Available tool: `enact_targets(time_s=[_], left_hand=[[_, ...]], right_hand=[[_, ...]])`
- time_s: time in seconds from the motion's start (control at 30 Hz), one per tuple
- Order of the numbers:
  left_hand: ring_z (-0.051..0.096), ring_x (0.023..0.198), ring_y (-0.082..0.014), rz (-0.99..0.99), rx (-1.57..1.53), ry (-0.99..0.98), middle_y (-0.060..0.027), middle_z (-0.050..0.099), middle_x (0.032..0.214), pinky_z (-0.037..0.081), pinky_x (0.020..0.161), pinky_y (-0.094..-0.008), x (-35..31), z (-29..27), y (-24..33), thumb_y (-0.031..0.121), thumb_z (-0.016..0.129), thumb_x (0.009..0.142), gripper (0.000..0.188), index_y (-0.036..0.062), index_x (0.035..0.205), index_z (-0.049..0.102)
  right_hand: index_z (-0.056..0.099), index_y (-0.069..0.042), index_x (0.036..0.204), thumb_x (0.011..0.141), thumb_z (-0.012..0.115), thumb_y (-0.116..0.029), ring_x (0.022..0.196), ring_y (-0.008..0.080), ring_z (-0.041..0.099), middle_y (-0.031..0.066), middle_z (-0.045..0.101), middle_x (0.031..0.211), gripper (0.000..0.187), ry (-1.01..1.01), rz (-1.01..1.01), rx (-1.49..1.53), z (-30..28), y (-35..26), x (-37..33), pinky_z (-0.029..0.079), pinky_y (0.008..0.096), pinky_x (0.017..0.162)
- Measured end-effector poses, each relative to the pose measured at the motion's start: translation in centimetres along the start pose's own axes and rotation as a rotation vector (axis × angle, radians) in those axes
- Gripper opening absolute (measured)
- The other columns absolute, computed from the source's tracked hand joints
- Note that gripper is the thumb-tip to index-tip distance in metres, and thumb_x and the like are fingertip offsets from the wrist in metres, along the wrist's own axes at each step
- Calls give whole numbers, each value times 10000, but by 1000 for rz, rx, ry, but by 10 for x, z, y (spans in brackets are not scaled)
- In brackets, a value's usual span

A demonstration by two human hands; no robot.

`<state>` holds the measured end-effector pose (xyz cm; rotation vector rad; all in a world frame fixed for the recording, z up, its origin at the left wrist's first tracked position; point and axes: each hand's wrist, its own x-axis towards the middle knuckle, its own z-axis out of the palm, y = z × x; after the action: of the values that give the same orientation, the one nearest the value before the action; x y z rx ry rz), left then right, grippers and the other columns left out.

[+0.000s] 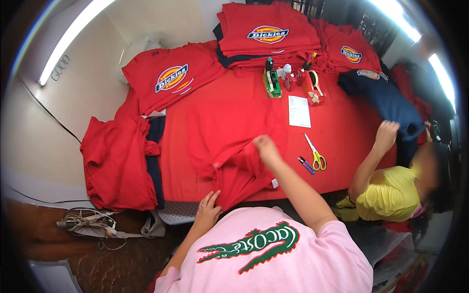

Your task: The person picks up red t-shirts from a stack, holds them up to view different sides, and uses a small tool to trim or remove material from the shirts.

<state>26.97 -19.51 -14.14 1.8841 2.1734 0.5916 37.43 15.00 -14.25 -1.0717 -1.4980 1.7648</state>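
Note:
A plain red T-shirt (229, 127) lies spread on the red-covered table in front of me, its near part bunched and creased. My left hand (209, 209), with a ring on one finger, is closed on the shirt's near edge by the table's front. Farther in and to the right, my right hand (266, 149) is closed on the shirt's cloth, its fingertips partly hidden. A small white tag (274, 183) shows at the cloth's near right corner.
Yellow-handled scissors (317, 158), thread snips (306, 165) and a white paper (299, 111) lie right. Behind stand a green tape dispenser (271, 82) and bottles (289, 80). Red shirt stacks (176, 73) line the back; more shirts (117, 163) sit left. A co-worker (391, 193) handles a navy shirt (391, 97).

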Motion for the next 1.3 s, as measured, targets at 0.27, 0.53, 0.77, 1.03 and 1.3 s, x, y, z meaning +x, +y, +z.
enact_targets(time_s=[0.27,0.53,0.77,1.03,1.3], left_hand=[[364,1492,-422,-430,74,-74,-210,431,1600,280,1194,-577,-33,-20,-36,401,872,776,338,121,914,741],[530,1336,-417,-187,-429,427,-222,516,1469,439,1076,-520,156,14,58,174,764,863,601,46,1403,533],[525,1333,-384,-478,256,374,-215,545,1439,435,1079,-458,140,6,12,170,764,850,669,70,1472,538],[686,1199,-304,-472,-1995,-337,-201,652,1384,541,1068,-465,167,-109,105,331,543,1078,488,-25,1410,572],[547,1378,-414,340,-2290,-144,-279,477,1553,423,1190,-569,141,-195,135,384,622,1007,760,-52,1569,354]], right_hand=[[604,-31,1035,1067,578,-163,887,123,562,16,632,949,139,111,-109,37,-79,-75,19,486,287,856],[586,-58,1089,1067,593,-137,897,85,548,-27,597,968,82,-493,-148,88,35,-97,-108,472,257,828],[546,-82,1188,1091,564,-155,713,-15,510,-79,546,850,123,-424,-368,683,-80,-298,-182,402,155,616],[317,-113,1624,746,916,-243,1420,356,490,216,438,1543,1071,-230,-523,-624,-68,-205,-161,409,414,1174],[697,-212,1342,822,806,-508,1169,375,695,164,732,1264,609,-425,-51,-673,-80,-26,-70,536,453,989]])
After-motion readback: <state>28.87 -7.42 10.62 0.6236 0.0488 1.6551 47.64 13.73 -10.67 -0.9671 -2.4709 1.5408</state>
